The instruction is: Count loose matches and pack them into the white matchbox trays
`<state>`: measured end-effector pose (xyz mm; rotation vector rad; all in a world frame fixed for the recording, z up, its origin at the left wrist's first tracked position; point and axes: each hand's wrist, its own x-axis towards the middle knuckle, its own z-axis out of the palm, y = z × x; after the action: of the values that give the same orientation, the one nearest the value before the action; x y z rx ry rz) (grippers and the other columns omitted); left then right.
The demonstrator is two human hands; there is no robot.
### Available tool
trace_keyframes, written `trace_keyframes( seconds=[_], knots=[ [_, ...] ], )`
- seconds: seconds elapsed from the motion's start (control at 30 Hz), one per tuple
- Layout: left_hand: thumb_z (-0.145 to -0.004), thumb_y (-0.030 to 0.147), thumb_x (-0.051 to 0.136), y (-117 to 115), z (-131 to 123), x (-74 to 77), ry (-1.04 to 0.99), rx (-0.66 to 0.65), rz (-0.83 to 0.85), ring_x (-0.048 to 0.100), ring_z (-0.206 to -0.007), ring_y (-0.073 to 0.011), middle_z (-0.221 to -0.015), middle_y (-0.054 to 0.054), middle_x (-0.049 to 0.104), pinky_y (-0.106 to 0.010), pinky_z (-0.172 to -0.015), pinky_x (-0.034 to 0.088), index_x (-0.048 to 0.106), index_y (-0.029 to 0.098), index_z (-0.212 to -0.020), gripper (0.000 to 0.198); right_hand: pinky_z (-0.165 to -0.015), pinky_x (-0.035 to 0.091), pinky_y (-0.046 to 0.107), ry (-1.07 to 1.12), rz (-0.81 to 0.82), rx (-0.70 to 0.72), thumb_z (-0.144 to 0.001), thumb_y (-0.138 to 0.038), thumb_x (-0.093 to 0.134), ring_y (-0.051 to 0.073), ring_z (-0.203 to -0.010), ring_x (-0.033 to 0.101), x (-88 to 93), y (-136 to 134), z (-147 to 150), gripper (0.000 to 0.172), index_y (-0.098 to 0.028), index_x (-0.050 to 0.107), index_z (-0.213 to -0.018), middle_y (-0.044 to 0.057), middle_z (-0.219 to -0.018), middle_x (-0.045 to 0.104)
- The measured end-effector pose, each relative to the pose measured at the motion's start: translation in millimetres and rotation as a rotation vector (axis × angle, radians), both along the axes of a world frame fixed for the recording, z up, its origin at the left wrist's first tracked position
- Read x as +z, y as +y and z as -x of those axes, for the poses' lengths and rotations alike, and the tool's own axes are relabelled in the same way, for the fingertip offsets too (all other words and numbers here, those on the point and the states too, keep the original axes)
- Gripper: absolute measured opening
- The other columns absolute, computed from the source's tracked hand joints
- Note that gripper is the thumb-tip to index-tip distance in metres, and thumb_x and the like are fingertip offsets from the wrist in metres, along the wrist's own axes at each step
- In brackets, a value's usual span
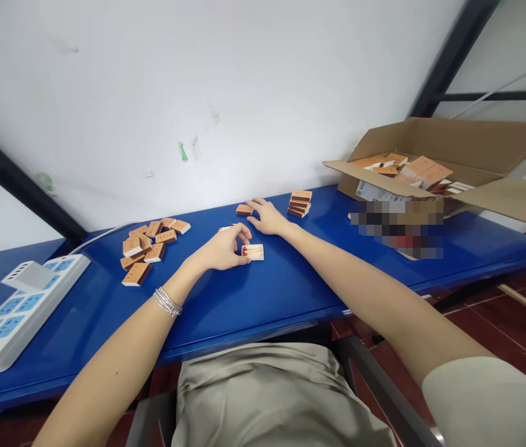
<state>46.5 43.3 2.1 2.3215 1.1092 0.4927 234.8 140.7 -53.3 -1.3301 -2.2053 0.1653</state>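
A small open matchbox tray (254, 252) with red-headed matches in it lies on the blue table in front of me. My left hand (225, 249) grips its left end, the thumb at the near edge and the curled fingers on the far side. Behind that hand a few loose matches (226, 228) show, partly hidden. Farther back, my right hand (266, 218) has its thumb and fingers spread at the right end of an orange matchbox (244, 210). Whether the fingertips touch that box I cannot tell.
Orange matchboxes (144, 243) lie heaped at left, with a short stack (300, 203) at right. An open cardboard box (379, 138) holds many more. A white power strip (64, 282) lies at far left. The wall (263, 124) borders the table's back.
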Motion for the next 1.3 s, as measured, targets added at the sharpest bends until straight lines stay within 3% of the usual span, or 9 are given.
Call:
trace_keyframes(
  seconds=[0.07,0.13,0.23,0.3,0.43,0.53,0.73,1.07,1.3],
  knots=[
    [-0.061,0.021,0.075,0.8,0.3,-1.0,0.012,-0.026,-0.018,0.054,-0.069,-0.0136,-0.097,-0.001,0.065,-0.03,-0.066,0.045,0.055,0.021,-0.099,0.043,-0.11,0.031,0.05,-0.014,0.014,-0.005,-0.094,-0.033,0.048,0.034,-0.135,0.039,-0.6,3.9,2.3,0.054,-0.016,0.046,-0.145,0.017,-0.154,0.037],
    [-0.062,0.021,0.074,2.6,2.1,-1.8,0.021,-0.042,-0.033,0.054,-0.07,-0.0136,-0.098,-0.001,0.065,-0.03,-0.067,0.046,0.055,0.021,-0.1,0.043,-0.107,0.035,0.048,-0.001,0.018,-0.006,-0.092,-0.034,0.051,0.032,-0.13,0.045,1.6,3.9,3.0,0.046,-0.017,0.056,-0.135,0.016,-0.148,0.045],
    [-0.062,0.022,0.074,7.9,7.9,-2.4,0.022,-0.006,-0.024,0.053,-0.069,-0.0133,-0.098,-0.001,0.065,-0.031,-0.068,0.046,0.054,0.021,-0.101,0.043,-0.098,0.042,0.04,0.058,0.029,-0.017,-0.088,-0.028,0.057,0.026,-0.111,0.058,5.7,1.8,1.0,0.033,-0.016,0.063,-0.118,0.013,-0.122,0.065],
    [-0.063,0.022,0.074,13.3,13.8,-3.0,0.009,0.052,-0.012,0.053,-0.067,-0.0132,-0.095,-0.001,0.065,-0.031,-0.067,0.046,0.054,0.02,-0.101,0.043,-0.093,0.045,0.036,0.097,0.034,-0.036,-0.086,-0.023,0.058,0.023,-0.102,0.062,8.5,1.2,-2.9,0.029,-0.015,0.063,-0.113,0.011,-0.111,0.07],
    [-0.064,0.024,0.073,25.2,27.5,-4.6,-0.034,0.166,-0.019,0.054,-0.064,-0.0124,-0.094,-0.002,0.065,-0.029,-0.064,0.045,0.052,0.02,-0.102,0.044,-0.087,0.048,0.034,0.199,0.078,-0.072,-0.079,-0.024,0.068,0.019,-0.091,0.063,18.2,-2.5,-17.4,0.037,-0.012,0.06,-0.113,0.013,-0.112,0.069],
    [-0.065,0.026,0.073,30.6,34.7,-5.0,-0.033,0.272,-0.04,0.056,-0.064,-0.0123,-0.094,-0.002,0.065,-0.028,-0.061,0.044,0.052,0.02,-0.102,0.043,-0.078,0.052,0.03,0.271,0.245,0.053,-0.07,-0.026,0.077,0.015,-0.081,0.063,29.2,-11.1,-28.3,0.045,-0.014,0.061,-0.11,0.011,-0.11,0.069],
    [-0.064,0.024,0.074,32.1,37.1,-5.1,-0.063,0.305,-0.019,0.058,-0.064,-0.0121,-0.095,-0.002,0.065,-0.028,-0.061,0.045,0.05,0.02,-0.101,0.044,-0.073,0.052,0.028,0.199,0.348,0.286,-0.066,-0.024,0.079,0.015,-0.08,0.064,44.1,-30.0,-24.6,0.051,-0.014,0.061,-0.113,0.009,-0.103,0.071],
    [-0.06,0.022,0.077,34.7,37.8,-5.0,-0.162,0.319,0.038,0.057,-0.062,-0.0105,-0.094,-0.003,0.066,-0.025,-0.058,0.045,0.052,0.019,-0.097,0.044,-0.072,0.051,0.027,0.139,0.288,0.255,-0.065,-0.023,0.079,0.014,-0.078,0.064,49.9,-41.3,-16.8,0.05,-0.016,0.063,-0.113,0.006,-0.103,0.071],
    [-0.061,0.02,0.079,33.7,37.6,-6.5,-0.206,0.239,0.063,0.059,-0.064,-0.0091,-0.101,-0.005,0.065,-0.025,-0.059,0.048,0.053,0.018,-0.1,0.047,-0.077,0.053,0.029,0.204,0.3,0.319,-0.067,-0.024,0.078,0.015,-0.083,0.065,42.5,-36.7,-14.5,0.047,-0.015,0.065,-0.112,0.009,-0.111,0.07]
  ],
)
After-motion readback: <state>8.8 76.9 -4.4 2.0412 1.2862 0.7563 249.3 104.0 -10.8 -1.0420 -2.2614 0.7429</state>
